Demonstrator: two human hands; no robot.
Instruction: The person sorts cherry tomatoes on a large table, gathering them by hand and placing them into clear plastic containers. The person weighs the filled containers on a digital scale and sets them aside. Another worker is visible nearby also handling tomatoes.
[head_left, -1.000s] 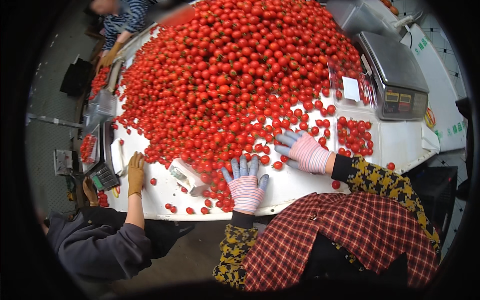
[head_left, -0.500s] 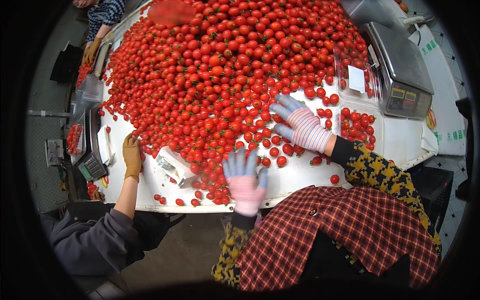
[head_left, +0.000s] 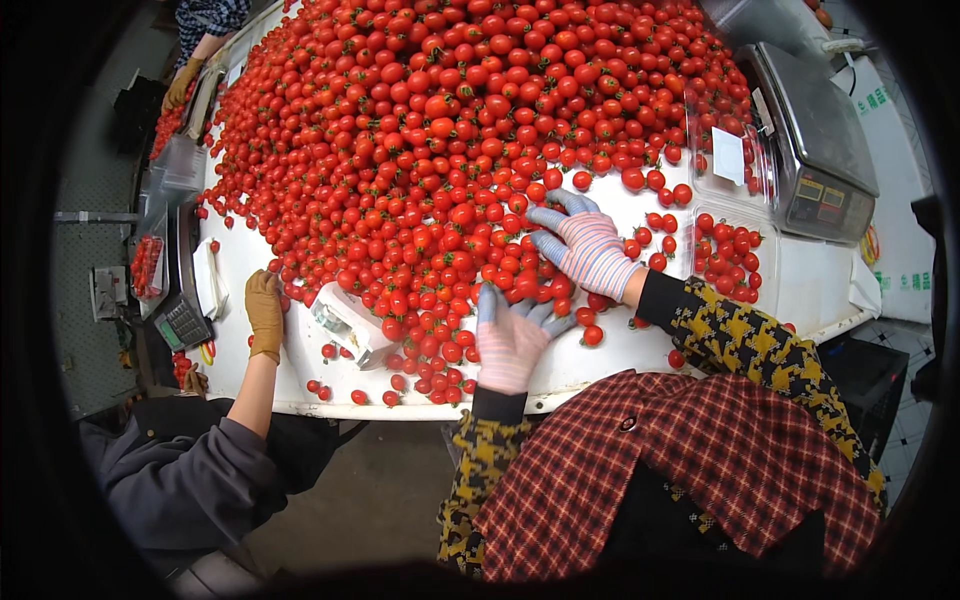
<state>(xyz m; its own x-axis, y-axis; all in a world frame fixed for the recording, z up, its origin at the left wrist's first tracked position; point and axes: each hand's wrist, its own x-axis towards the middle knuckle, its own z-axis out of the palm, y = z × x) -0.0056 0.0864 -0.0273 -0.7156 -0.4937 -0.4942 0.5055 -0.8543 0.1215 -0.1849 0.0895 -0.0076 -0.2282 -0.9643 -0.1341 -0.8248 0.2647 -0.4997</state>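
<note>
A large heap of red cherry tomatoes covers the white table. My left hand, in a pink glove with grey fingers, is at the heap's near edge. Its palm is turned partly up with the fingers apart, touching or just beside a few tomatoes. My right hand, in a striped glove with grey fingers, reaches in from the right. Its spread fingers point left over the tomatoes, palm down, and the fingertips rest against some. Neither hand shows a tomato gripped in it.
At right, a clear plastic box holds tomatoes, with its lid raised, beside a metal-topped scale. A white box lies left of my left hand. A co-worker's gloved hand is farther left, near another scale.
My left hand has turned its palm up and moved slightly right. My right hand has shifted slightly left and nearer, and some tomatoes between the hands have moved. The view has shifted a little.
</note>
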